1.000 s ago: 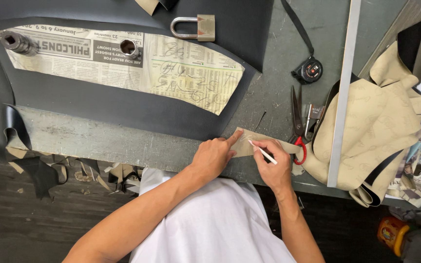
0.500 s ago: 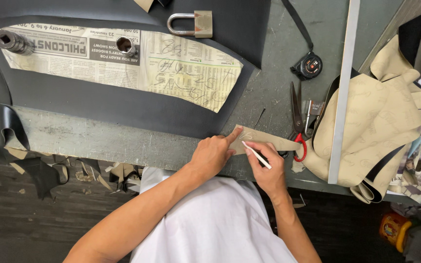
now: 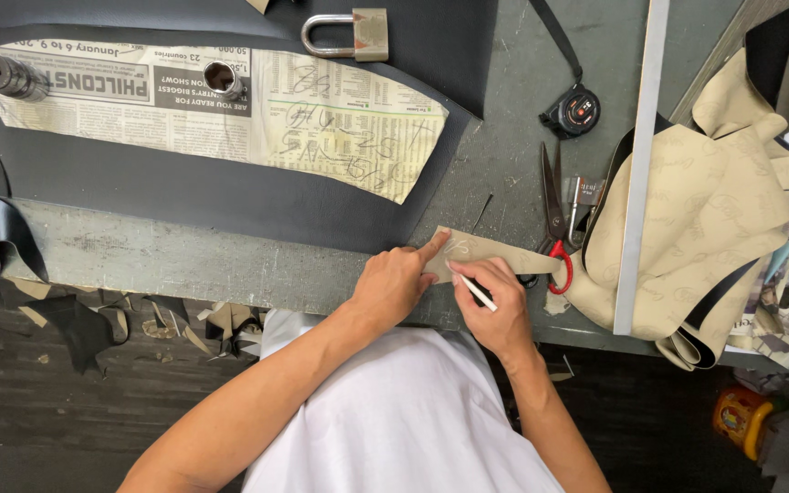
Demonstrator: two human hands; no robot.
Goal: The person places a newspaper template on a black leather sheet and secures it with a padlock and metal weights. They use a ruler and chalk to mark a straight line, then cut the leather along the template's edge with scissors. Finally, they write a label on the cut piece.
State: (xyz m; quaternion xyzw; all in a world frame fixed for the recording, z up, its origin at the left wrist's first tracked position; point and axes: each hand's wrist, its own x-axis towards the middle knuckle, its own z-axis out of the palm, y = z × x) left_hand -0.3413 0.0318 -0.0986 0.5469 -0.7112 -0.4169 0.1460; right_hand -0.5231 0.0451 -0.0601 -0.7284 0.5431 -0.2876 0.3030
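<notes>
1. Your left hand (image 3: pixel 394 285) lies flat, index finger stretched out, pinning the tan strip (image 3: pixel 490 252) at the workbench's (image 3: pixel 230 265) near edge;
2. your right hand (image 3: pixel 497 303) is curled around a white marker (image 3: pixel 475 291), tip on the strip;
3. red-handled scissors (image 3: pixel 554 219) lie just beside the strip's right end; beyond them sits a pile of tan material (image 3: pixel 714 219).

Curved newspaper cutout (image 3: pixel 230 114) lies on black sheet (image 3: pixel 184 196).
</notes>
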